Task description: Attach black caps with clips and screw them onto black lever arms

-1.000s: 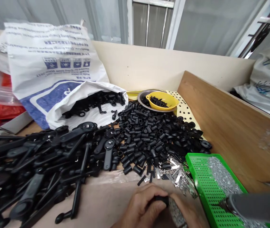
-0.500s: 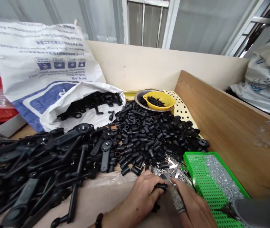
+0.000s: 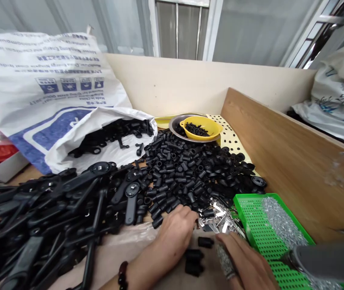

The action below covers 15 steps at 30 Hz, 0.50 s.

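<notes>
- Currently, the left hand (image 3: pixel 178 226) is at six o'clock, fingertips at the near edge of a heap of short black plastic cylinders (image 3: pixel 178 177); its fingers bend downward, and I cannot tell how far open they are or whether they hold anything.
- The right hand (image 3: pixel 247 259) is at five o'clock, back upward, fingers fairly straight; a narrow, mottled grey piece (image 3: pixel 225 262) lies along its inner side, whether gripped or worn I cannot tell.
- Between the hands, towards six o'clock, three loose black cylindrical pieces (image 3: pixel 193 255) lie on the pinkish-brown work surface (image 3: pixel 120 242).
- Beyond the right hand, thin silver metal strips (image 3: pixel 224 219) lie scattered.
- At four o'clock, a green perforated plastic tray (image 3: pixel 255 225) holds small, shiny bits.
- At eight o'clock, long black plastic crank-like parts (image 3: pixel 38 217) are heaped.
- At two o'clock, a yellow plastic bowl (image 3: pixel 214 125) sits in a round metal dish (image 3: pixel 174 123).
</notes>
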{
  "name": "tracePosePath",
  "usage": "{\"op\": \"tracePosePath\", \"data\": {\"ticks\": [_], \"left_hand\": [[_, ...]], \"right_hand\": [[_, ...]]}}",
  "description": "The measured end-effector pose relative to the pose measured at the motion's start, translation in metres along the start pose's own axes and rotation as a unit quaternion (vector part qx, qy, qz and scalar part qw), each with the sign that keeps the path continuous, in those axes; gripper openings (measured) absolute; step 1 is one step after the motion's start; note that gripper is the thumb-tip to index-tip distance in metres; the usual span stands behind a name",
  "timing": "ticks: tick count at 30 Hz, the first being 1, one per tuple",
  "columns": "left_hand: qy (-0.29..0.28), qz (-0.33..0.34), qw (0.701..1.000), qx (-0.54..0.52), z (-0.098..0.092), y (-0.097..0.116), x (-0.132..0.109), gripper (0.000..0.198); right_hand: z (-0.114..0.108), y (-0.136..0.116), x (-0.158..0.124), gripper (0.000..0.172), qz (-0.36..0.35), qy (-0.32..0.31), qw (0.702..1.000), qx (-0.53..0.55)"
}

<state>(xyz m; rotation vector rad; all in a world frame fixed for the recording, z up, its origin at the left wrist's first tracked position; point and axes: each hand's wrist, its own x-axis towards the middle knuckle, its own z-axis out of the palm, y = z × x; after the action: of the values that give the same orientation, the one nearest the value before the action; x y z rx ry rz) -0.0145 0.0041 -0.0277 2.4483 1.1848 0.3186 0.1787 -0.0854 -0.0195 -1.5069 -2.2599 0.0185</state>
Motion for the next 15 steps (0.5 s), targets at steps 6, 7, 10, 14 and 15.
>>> {"op": "tracePosePath", "data": {"ticks": [6,7,10,14,15], "left_hand": [[-0.015,-0.012,0.999,0.034,0.007,0.007,0.006,0.018],[-0.016,-0.016,0.999,0.032,0.007,0.007,0.005,0.021],[-0.004,-0.033,0.999,0.006,0.001,0.006,0.005,0.027],[0.052,-0.114,0.957,-0.261,-0.011,0.002,0.006,0.023],[0.052,-0.141,0.932,-0.33,-0.013,0.003,0.007,0.02]], "right_hand": [[0.003,0.005,-0.006,0.052,-0.027,0.046,0.997,-0.051],[0.003,0.005,-0.006,0.053,-0.027,0.049,0.997,-0.054],[0.002,0.004,-0.004,0.052,-0.03,0.044,0.997,-0.05],[0.002,-0.002,0.0,0.05,-0.018,0.062,0.997,-0.042],[0.002,-0.005,0.001,0.05,-0.006,0.075,0.996,-0.041]]}}
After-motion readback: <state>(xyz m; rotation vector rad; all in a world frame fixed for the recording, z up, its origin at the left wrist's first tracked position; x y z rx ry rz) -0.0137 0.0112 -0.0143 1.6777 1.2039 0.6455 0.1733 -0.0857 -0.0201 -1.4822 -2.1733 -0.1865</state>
